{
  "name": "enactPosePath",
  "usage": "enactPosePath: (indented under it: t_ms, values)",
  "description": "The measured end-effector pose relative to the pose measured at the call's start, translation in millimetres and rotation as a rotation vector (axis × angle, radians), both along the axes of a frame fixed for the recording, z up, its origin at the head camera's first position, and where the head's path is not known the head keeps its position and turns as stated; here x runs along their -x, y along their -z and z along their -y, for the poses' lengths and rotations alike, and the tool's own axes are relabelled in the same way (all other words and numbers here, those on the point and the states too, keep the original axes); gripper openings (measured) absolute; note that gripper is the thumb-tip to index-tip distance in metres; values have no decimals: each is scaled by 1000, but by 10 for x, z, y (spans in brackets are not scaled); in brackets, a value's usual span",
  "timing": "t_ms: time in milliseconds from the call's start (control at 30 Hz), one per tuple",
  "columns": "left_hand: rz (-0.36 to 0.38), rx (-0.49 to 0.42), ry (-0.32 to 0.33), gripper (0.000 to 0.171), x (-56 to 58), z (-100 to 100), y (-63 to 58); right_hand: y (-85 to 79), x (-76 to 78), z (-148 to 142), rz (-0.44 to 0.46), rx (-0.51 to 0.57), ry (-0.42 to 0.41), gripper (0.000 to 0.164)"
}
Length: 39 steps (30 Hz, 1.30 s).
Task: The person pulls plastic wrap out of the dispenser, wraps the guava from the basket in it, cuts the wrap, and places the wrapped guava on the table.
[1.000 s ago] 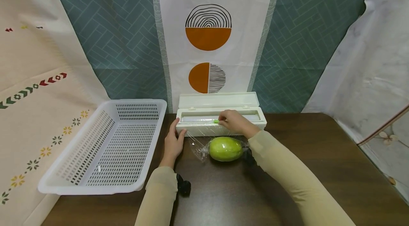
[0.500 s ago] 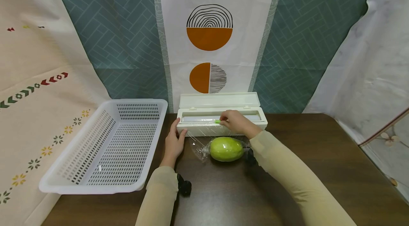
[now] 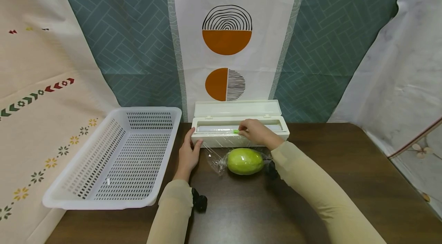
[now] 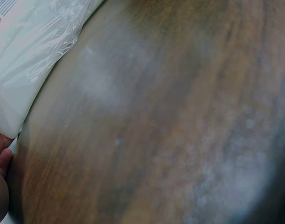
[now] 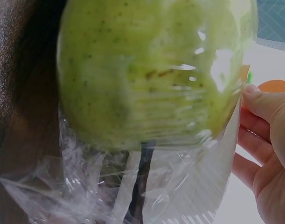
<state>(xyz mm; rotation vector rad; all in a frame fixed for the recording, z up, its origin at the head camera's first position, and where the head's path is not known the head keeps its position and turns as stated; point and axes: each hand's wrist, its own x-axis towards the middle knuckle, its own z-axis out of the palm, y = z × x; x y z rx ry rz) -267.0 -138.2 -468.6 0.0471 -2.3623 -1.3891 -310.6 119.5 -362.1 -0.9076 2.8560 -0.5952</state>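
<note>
A white cling film dispenser [image 3: 214, 141] stands at the back of the table, its lid [image 3: 238, 108] raised and a film roll [image 3: 214, 128] inside. My left hand [image 3: 187, 155] holds its left end, thumb on the front wall and fingers along the side. With thumb and fingertips, my right hand [image 3: 253, 132] pinches the small green slider [image 3: 236, 131] on the front ledge. Film runs down the front to an oblong green fruit [image 3: 244, 161], wrapped in clear film [image 5: 179, 186] and lying just before the box. In the right wrist view the fruit fills the foreground.
To the left stands a white perforated plastic basket [image 3: 162, 159] with a small white scrap [image 3: 108, 182] in it. Patterned cloths [image 3: 138, 44] hang behind and on both sides. The dark wooden table [image 3: 235, 213] extends to the front and right.
The head view shifts very slightly. Both hands keep their places on the dispenser and slider, and the fruit has not moved.
</note>
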Motion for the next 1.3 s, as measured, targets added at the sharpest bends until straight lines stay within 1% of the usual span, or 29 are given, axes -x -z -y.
enactPosePath:
  t_ms: [233, 533, 700, 867, 1133, 1300]
  values:
    - [2, 3, 5, 54, -3, 2, 1, 6, -5, -6, -14, 6, -7, 21]
    - [-1, -5, 10, 54, -4, 8, 4, 6, -18, -11, -3, 4, 7, 21]
    - [-5, 0, 5, 55, -2, 11, 2, 15, -10, -16, -17, 7, 2, 20]
    - [5, 0, 6, 55, 1, 12, 2, 17, -9, -24, -27, 14, -5, 19]
    - [29, 14, 7, 55, 3, 6, -4, 21, -8, -40, -19, 13, -7, 19]
    - [29, 16, 5, 55, 6, 7, -1, 29, -5, -42, -26, 15, -12, 19]
